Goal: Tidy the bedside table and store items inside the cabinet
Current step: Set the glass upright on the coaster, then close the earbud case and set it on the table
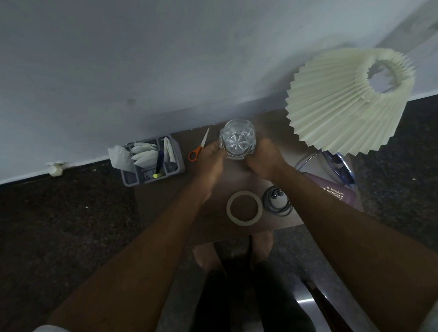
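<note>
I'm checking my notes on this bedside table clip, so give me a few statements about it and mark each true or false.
1. Both hands, left hand and right hand, hold the clear glass. True.
2. The orange-handled scissors lie inside the grey organiser. False: they lie on the table beside it.
3. The tape roll lies flat next to coiled earphones. True.
4. The pleated lampshade is dark red. False: it is cream.
</note>
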A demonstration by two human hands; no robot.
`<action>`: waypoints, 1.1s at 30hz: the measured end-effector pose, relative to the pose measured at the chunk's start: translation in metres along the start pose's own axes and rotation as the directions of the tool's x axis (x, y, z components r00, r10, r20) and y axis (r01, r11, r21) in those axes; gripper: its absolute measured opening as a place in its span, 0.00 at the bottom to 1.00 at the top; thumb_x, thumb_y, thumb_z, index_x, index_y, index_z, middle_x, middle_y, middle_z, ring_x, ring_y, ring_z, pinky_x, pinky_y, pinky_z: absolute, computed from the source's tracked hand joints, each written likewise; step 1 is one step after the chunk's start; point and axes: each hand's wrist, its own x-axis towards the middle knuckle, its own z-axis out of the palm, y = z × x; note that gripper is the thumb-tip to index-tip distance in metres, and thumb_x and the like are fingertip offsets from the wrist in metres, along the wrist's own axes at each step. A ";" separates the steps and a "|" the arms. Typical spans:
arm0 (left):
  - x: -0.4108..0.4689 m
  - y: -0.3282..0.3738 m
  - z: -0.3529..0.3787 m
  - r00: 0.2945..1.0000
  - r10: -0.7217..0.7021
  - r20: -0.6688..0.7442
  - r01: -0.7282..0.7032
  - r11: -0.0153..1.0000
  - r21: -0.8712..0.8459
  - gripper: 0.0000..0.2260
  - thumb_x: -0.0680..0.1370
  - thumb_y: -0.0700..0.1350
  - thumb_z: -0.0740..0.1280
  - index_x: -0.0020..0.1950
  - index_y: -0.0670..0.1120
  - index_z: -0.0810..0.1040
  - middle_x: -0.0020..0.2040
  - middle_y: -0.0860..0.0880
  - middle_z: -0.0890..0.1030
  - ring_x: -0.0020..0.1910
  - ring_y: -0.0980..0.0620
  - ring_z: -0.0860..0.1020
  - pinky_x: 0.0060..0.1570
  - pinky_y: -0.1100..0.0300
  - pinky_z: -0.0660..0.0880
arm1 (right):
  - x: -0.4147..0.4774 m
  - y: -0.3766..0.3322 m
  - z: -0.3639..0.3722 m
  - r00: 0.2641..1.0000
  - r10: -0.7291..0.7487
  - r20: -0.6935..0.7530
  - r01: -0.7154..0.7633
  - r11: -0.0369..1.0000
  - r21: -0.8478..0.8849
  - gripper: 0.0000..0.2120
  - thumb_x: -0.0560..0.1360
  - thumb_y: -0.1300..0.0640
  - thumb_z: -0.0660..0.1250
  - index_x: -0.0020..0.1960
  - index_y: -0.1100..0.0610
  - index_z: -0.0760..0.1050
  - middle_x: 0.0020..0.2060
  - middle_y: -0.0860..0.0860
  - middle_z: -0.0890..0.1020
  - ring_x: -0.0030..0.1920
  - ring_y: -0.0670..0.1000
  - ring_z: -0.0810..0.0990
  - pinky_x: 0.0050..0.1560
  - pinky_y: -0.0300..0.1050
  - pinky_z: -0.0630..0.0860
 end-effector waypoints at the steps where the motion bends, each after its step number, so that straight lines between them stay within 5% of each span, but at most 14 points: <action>1: -0.002 -0.002 0.000 1.000 0.005 -0.014 -0.005 1.000 -0.003 0.14 0.82 0.38 0.62 0.66 0.40 0.79 0.61 0.38 0.82 0.60 0.47 0.80 0.65 0.47 0.75 | -0.001 0.000 0.000 1.000 -0.015 0.003 0.015 1.000 -0.005 0.13 0.76 0.63 0.66 0.60 0.62 0.79 0.55 0.59 0.83 0.56 0.60 0.81 0.42 0.28 0.62; 4: -0.009 -0.006 -0.001 0.999 0.038 -0.040 -0.038 0.999 -0.012 0.13 0.82 0.38 0.62 0.65 0.40 0.79 0.56 0.35 0.80 0.41 0.58 0.76 0.45 0.59 0.74 | -0.010 -0.003 -0.004 0.999 -0.033 -0.015 0.033 0.998 0.059 0.17 0.76 0.59 0.67 0.64 0.59 0.76 0.57 0.56 0.83 0.57 0.57 0.81 0.46 0.31 0.67; 5: -0.012 -0.007 -0.001 0.998 0.033 -0.055 -0.034 0.999 -0.015 0.13 0.82 0.38 0.61 0.64 0.40 0.78 0.63 0.41 0.71 0.40 0.57 0.75 0.45 0.60 0.73 | -0.015 -0.003 -0.007 0.999 -0.027 -0.031 0.030 0.994 0.105 0.18 0.76 0.58 0.68 0.64 0.58 0.76 0.56 0.56 0.84 0.56 0.56 0.82 0.50 0.38 0.73; 6: -0.014 -0.009 -0.001 0.997 0.017 -0.079 -0.018 1.000 -0.018 0.11 0.82 0.38 0.61 0.63 0.41 0.78 0.44 0.55 0.75 0.41 0.55 0.76 0.46 0.57 0.74 | -0.021 -0.003 -0.010 0.998 -0.019 -0.055 0.027 0.989 0.148 0.18 0.74 0.58 0.68 0.64 0.57 0.76 0.55 0.55 0.84 0.55 0.56 0.82 0.52 0.45 0.77; 7: -0.017 -0.012 -0.002 0.995 0.001 -0.103 -0.003 1.000 -0.024 0.10 0.82 0.38 0.61 0.61 0.42 0.78 0.45 0.46 0.80 0.42 0.53 0.76 0.47 0.55 0.75 | -0.028 -0.002 -0.013 0.997 -0.012 -0.083 0.026 0.984 0.175 0.18 0.73 0.59 0.67 0.63 0.57 0.76 0.53 0.55 0.85 0.53 0.56 0.82 0.53 0.49 0.79; 12: -0.037 -0.027 0.005 0.992 -0.039 -0.119 0.037 0.999 -0.020 0.09 0.82 0.37 0.63 0.61 0.42 0.78 0.44 0.52 0.79 0.41 0.56 0.78 0.42 0.61 0.78 | -0.059 0.015 -0.017 0.982 0.086 -0.166 -0.034 0.956 0.293 0.15 0.72 0.64 0.70 0.56 0.49 0.78 0.43 0.40 0.82 0.42 0.38 0.79 0.43 0.27 0.73; 18: -0.060 -0.044 0.038 0.998 -0.045 -0.040 0.049 0.995 0.088 0.11 0.79 0.32 0.63 0.60 0.37 0.79 0.44 0.46 0.79 0.43 0.47 0.77 0.41 0.58 0.75 | -0.101 0.047 -0.024 0.966 0.192 -0.176 -0.103 0.901 0.421 0.16 0.71 0.66 0.71 0.50 0.45 0.79 0.45 0.41 0.83 0.43 0.42 0.82 0.42 0.35 0.78; 22: -0.064 -0.050 0.058 1.000 -0.027 0.007 0.026 0.989 0.145 0.11 0.78 0.31 0.64 0.59 0.36 0.79 0.46 0.46 0.78 0.45 0.49 0.77 0.48 0.53 0.77 | -0.117 0.066 -0.029 0.958 0.219 -0.183 -0.131 0.906 0.402 0.16 0.71 0.67 0.72 0.55 0.54 0.78 0.46 0.40 0.81 0.47 0.45 0.82 0.47 0.41 0.81; 27: -0.060 -0.051 0.076 0.999 -0.012 0.034 0.006 0.987 0.162 0.11 0.78 0.31 0.65 0.59 0.38 0.79 0.48 0.46 0.79 0.49 0.48 0.78 0.57 0.48 0.78 | -0.115 0.076 -0.033 0.952 0.210 -0.223 -0.106 0.909 0.403 0.15 0.72 0.68 0.72 0.54 0.54 0.78 0.45 0.46 0.82 0.44 0.43 0.82 0.47 0.34 0.78; 30: -0.054 -0.046 0.083 0.999 0.001 0.051 -0.009 0.987 0.162 0.11 0.77 0.31 0.65 0.58 0.39 0.79 0.43 0.50 0.79 0.45 0.50 0.79 0.52 0.51 0.78 | -0.107 0.081 -0.036 0.963 0.160 -0.217 -0.101 0.960 0.263 0.15 0.72 0.65 0.72 0.57 0.57 0.79 0.48 0.51 0.83 0.41 0.41 0.79 0.45 0.35 0.75; 33: -0.047 -0.042 0.089 0.999 0.008 0.042 -0.014 0.990 0.141 0.11 0.76 0.31 0.66 0.55 0.41 0.78 0.43 0.47 0.79 0.40 0.51 0.78 0.46 0.55 0.78 | -0.096 0.082 -0.040 0.979 0.034 -0.203 -0.028 0.999 0.031 0.17 0.71 0.62 0.72 0.60 0.55 0.80 0.52 0.52 0.82 0.48 0.48 0.79 0.50 0.40 0.75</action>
